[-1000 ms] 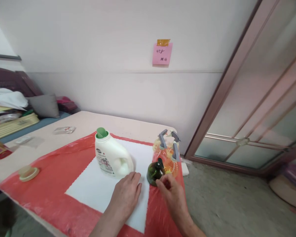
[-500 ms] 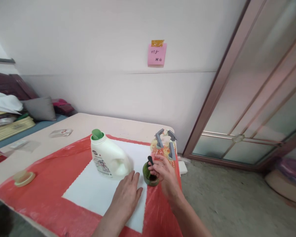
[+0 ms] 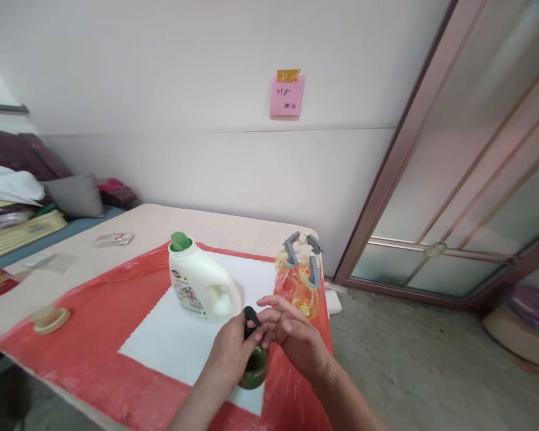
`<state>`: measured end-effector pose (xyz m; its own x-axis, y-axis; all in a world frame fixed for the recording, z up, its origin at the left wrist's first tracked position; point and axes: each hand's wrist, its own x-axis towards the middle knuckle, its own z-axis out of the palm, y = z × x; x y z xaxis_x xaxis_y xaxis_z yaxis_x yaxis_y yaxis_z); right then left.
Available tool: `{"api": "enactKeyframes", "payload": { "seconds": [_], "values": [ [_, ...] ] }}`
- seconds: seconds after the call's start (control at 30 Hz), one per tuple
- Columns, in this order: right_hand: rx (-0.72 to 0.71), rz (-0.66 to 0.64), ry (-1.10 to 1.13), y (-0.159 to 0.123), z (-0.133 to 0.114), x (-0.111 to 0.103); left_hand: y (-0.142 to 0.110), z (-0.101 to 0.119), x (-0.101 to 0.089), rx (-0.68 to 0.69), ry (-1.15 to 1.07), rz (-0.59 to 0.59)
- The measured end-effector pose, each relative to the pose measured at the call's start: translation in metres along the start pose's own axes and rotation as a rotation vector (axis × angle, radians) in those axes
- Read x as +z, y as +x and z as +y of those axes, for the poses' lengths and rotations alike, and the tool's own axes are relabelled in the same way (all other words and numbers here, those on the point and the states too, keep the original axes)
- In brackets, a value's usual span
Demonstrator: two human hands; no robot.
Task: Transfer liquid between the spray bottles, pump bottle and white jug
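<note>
left hand [image 3: 230,347] closed round the green bottle [image 3: 254,371] at its pump [image 3: 250,314]; right hand [image 3: 296,340] half open beside it, hold unclear.

The pump bottle [image 3: 254,372] is translucent dark green with a black pump [image 3: 250,315], and the jug [image 3: 204,272] is creamy white, its label [image 3: 187,298] mottled pinkish grey, the piece in its mouth [image 3: 178,241] leaf green. The sheet [image 3: 161,338] is white, the plastic cover [image 3: 94,335] red, the surface [image 3: 155,218] pale cream. One spray bottle [image 3: 287,282] is pink, another [image 3: 305,299] orange-yellow, both with grey triggers [image 3: 314,272], and the pink note [image 3: 286,99] bears dark handwriting and golden-brown tape [image 3: 288,75].
</note>
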<state>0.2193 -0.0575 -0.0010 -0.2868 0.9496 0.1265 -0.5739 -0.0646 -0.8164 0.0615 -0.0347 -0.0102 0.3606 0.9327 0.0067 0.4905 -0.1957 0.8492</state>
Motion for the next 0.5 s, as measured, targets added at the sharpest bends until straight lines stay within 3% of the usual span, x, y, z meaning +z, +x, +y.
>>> {"api": "enactKeyframes", "payload": {
  "seconds": [0.1, 0.27, 0.4, 0.5],
  "values": [
    [0.002, 0.013, 0.014, 0.0, -0.001, -0.001, 0.0, 0.004, -0.002, 0.005, -0.032, 0.047],
    [-0.052, 0.156, -0.009, 0.005, -0.002, -0.009, 0.003, 0.009, -0.007, -0.004, -0.029, 0.075],
    [-0.076, 0.259, -0.07, 0.012, 0.001, -0.015, 0.005, 0.0, -0.008, -0.049, 0.098, 0.066],
    [-0.084, 0.337, -0.1, 0.016, 0.005, -0.018, 0.006, -0.009, -0.006, -0.001, 0.162, 0.069]
  ]
}}
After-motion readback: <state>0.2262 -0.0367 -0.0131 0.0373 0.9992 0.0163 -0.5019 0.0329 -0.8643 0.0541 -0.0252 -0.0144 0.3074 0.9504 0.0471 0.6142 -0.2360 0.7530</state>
